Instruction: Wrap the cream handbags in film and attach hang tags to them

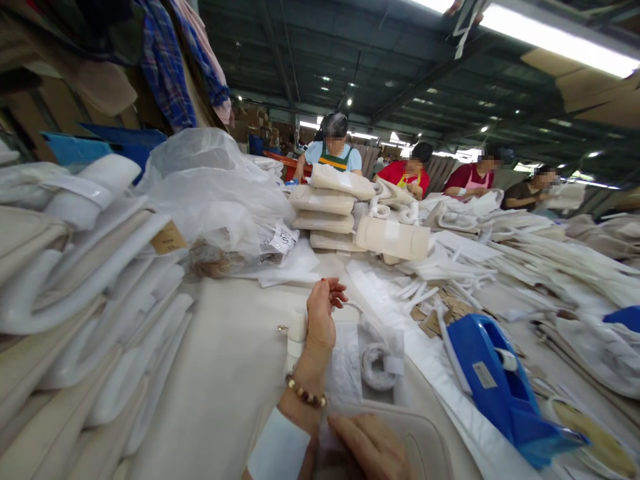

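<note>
My left hand, with a beaded bracelet and a white band on the forearm, reaches forward over a beige bag. Its fingers are loosely bent and a little apart, with nothing visible in them. Beside its wrist is a white-wrapped handle with a small metal fitting. Low in the view, my right hand lies with fingers stretched out on the bag, partly cut off by the bottom edge. Between the hands and to the right, a coiled strap sits in a clear plastic sleeve.
Padded beige pieces are piled at left, near a heap of clear plastic. Folded beige bags are stacked ahead. A blue tape dispenser stands at right among white scraps. Several people work across the table.
</note>
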The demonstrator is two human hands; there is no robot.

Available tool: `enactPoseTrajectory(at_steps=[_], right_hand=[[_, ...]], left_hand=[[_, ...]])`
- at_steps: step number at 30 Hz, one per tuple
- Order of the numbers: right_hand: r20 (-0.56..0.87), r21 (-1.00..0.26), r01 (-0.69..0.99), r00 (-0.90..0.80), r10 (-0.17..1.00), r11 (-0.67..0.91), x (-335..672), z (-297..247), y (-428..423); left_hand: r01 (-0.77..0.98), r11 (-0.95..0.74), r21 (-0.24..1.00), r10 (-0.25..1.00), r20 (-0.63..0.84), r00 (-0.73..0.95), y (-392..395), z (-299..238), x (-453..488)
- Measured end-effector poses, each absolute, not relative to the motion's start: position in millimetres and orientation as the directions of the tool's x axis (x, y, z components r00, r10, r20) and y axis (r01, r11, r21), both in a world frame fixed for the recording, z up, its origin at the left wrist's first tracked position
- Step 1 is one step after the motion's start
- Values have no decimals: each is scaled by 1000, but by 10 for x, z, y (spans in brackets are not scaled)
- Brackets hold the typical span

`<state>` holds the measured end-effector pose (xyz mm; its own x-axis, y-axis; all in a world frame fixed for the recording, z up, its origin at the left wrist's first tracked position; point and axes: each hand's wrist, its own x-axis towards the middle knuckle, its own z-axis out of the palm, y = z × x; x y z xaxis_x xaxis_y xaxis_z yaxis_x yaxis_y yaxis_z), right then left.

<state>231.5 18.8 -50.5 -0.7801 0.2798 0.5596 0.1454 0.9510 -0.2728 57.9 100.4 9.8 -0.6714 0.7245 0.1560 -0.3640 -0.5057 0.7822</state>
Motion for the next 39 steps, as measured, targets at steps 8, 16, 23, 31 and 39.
enactPoseTrajectory(at_steps=[8,16,23,31,39], right_hand=[[426,-358,207,-832,357,910,2270,-360,69],[620,-237,111,-748,238,965,2294,-448,38],[637,-122,15,-766,90,992,2359,-389,15],[525,-70,-22,-851,18,997,2414,-368,-19],[390,-29,-119,-915,-98,992,2439,-337,-46]], left_hand=[[39,-421,906,764,378,-522,973,7,722],[484,-375,791,807,535,-250,199,3,755],[834,-511,207,731,615,295,-519,-334,605],[790,-613,8,676,522,520,-559,-254,617],[731,-641,-234,526,560,640,-637,-304,632]])
